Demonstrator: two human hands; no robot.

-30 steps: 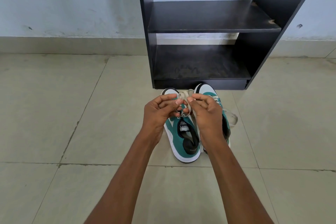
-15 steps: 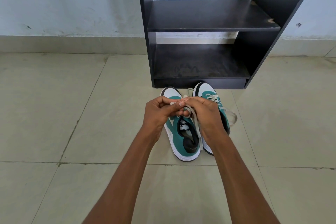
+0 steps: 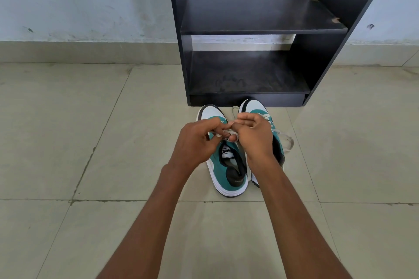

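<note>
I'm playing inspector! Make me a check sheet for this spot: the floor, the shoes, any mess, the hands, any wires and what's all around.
Surface: beige tiled floor, grout lines showing, some dark marks.
Job's things: two teal and white sneakers side by side, toes toward the shelves. The left sneaker has its white lace held up above it. The right sneaker has lace loops lying loose at its right side.
Clutter: nothing seen.
Hands: left hand and right hand both pinch the white lace.
Cables: nothing seen.
Surroundings: black shelf unit with two shelves, upper edge chipped; scuffed pale wall.
</note>
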